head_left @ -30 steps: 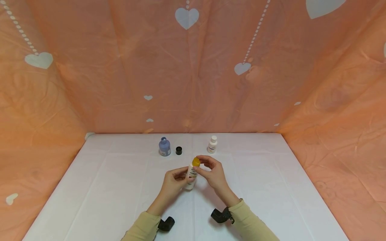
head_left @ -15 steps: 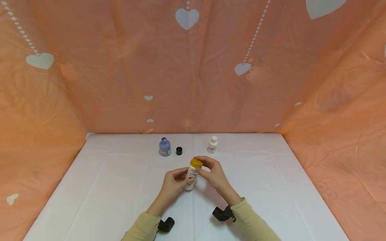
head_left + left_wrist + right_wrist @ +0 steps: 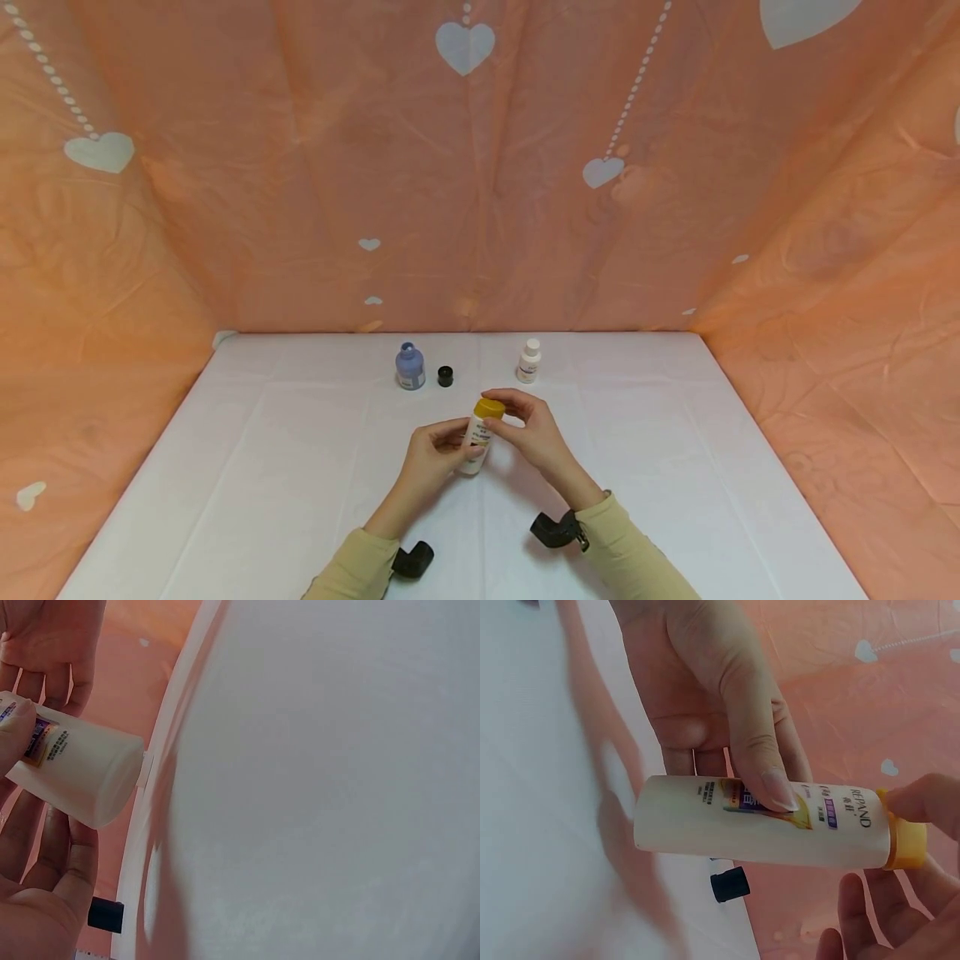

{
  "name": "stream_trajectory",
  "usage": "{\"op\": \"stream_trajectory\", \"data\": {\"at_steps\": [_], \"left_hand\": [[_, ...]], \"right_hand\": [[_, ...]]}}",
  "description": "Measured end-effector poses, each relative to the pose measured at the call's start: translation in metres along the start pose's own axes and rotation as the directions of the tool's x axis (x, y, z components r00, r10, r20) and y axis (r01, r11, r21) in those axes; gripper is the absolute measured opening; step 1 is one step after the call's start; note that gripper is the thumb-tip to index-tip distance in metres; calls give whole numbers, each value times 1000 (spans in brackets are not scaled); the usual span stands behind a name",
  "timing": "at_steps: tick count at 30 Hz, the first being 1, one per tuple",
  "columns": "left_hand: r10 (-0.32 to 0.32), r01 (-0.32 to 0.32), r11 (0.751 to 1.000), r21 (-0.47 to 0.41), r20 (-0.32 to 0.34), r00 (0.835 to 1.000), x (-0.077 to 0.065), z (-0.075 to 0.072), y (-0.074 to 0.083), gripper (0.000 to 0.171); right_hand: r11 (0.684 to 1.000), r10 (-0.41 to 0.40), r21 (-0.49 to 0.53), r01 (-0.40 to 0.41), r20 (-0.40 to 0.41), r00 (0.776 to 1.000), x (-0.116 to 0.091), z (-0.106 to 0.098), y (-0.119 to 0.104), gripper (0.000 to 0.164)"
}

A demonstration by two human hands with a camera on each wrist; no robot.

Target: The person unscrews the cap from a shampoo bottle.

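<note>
A white bottle (image 3: pixel 480 433) with a printed label is held tilted over the table, its top leaning to the right. My left hand (image 3: pixel 435 451) grips it round the middle, the thumb across the label in the right wrist view. A yellow cap (image 3: pixel 491 407) sits on the bottle's top. My right hand (image 3: pixel 534 429) pinches this cap between thumb and fingers; in the right wrist view, its fingers lie on both sides of the cap (image 3: pixel 908 841). The bottle's plain base (image 3: pixel 109 784) shows in the left wrist view.
Farther back on the white table (image 3: pixel 300 467) stand a blue bottle (image 3: pixel 410 369) without a cap, a black cap (image 3: pixel 446 377) beside it, and a small white bottle (image 3: pixel 528 363) with a white cap. An orange curtain (image 3: pixel 525 250) with hearts encloses the back and sides.
One second ago the yellow cap was tilted at the bottle's top; now it sits level there. The right hand has shifted slightly with it. The left hand has hardly moved.
</note>
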State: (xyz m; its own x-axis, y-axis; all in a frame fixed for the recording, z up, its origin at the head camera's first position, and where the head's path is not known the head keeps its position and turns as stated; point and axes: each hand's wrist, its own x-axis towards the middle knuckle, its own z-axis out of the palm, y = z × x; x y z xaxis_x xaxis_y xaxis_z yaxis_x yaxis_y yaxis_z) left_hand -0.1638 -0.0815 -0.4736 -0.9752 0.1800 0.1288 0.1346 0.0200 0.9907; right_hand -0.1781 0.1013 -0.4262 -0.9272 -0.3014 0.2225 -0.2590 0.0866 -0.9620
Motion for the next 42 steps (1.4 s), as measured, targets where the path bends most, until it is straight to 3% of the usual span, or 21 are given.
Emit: {"op": "stream_trajectory", "data": {"at_steps": [5,13,22,28,35,42], "left_hand": [[0,0,1000,8,13,1000,-1,-1,0,42],[-2,2,1000,2,19,1000,-2,-3,0,41],[-2,2,1000,-1,1,1000,-4,-7,3,39],[4,-4,1000,19,-13,1000,-4,-12,3,39],[-19,22,999,34,-79,997,1,-24,-22,41],[16,-7,998,66,-141,990,-1,-38,-21,40]], "right_hand": [[1000,-4,-9,4,16,1000,1,0,1,31],[998,-58,-5,58,-17,998,9,-4,31,28],[994,-108,25,108,-26,994,12,-7,33,33],[994,-88,68,88,-12,996,12,-9,31,37],[995,-32,97,35,-29,999,13,-7,28,34],[991,51,128,-45,-46,998,14,-1,32,32]]}}
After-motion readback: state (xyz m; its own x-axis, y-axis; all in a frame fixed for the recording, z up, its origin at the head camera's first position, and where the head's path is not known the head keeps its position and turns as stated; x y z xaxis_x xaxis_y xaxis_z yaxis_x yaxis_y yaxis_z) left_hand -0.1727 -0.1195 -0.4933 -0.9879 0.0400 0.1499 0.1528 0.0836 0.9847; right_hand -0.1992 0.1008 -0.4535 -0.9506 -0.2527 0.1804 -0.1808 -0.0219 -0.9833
